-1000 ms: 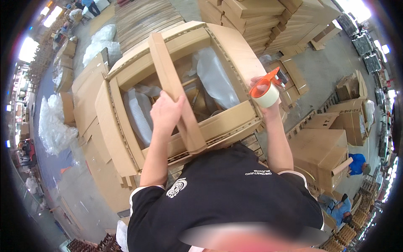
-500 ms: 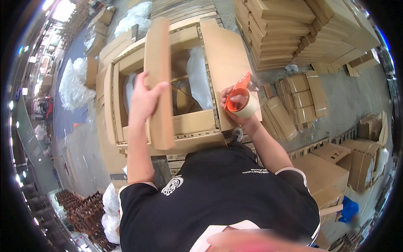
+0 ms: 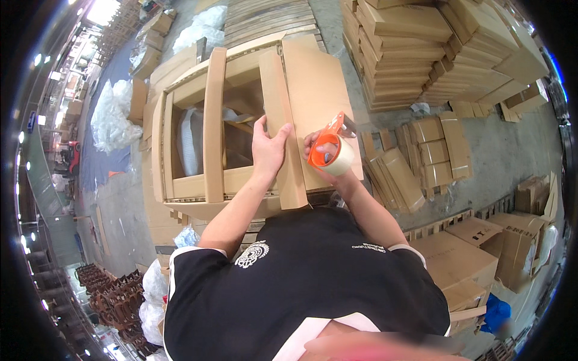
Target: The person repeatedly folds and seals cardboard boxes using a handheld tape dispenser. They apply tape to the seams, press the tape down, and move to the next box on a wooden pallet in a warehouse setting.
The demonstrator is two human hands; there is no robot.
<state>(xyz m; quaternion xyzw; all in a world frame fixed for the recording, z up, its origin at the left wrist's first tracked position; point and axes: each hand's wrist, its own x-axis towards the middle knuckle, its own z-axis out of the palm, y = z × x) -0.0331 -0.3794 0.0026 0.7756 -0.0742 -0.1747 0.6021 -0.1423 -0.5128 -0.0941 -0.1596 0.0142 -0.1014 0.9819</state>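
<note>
In front of me is an open cardboard box [image 3: 180, 194], with wrapped contents and brown parts partly showing inside. A long folded cardboard strip [image 3: 215, 126] spans the middle of its opening. My left hand [image 3: 269, 149] grips a second cardboard strip [image 3: 283, 126] along the opening's right side, thumb on top and fingers at its left edge. Over the box's right flap [image 3: 319, 78], my right hand [image 3: 313, 146] holds an orange tape dispenser [image 3: 328, 141] with a wide roll of pale tape. Some right fingers show through the roll's core.
Tall stacks of flat cardboard [image 3: 403, 54] rise at the far right, with bundled cardboard [image 3: 430, 150] nearer on the floor. Closed cartons [image 3: 457, 246] stand at the near right. Clear plastic wrap [image 3: 113, 117] lies to the left. A wooden pallet [image 3: 271, 21] is beyond the box.
My left hand has moved right with a cardboard strip, from over the box's middle to its right side. Another strip now shows across the middle. The right hand keeps the tape dispenser, shifted slightly left.
</note>
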